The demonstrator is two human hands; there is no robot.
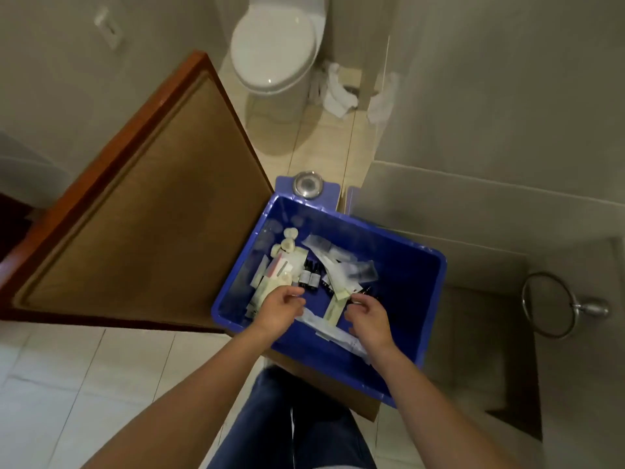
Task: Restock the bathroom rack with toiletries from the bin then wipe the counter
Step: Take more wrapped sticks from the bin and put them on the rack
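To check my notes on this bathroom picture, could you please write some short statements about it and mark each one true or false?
1. The left hand and the right hand both reach into the blue bin. True.
2. The toilet lid is up. False: it is down.
3. Small dark bottles lie in the bin. True.
4. A towel hangs on the towel ring. False: the ring is bare.

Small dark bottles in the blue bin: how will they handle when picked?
The small dark bottles look rigid and probably light, being tiny beside the left hand. Round, smooth bodies may slip or roll. Loose packets crowd them in the bin, so neighbours likely shift.
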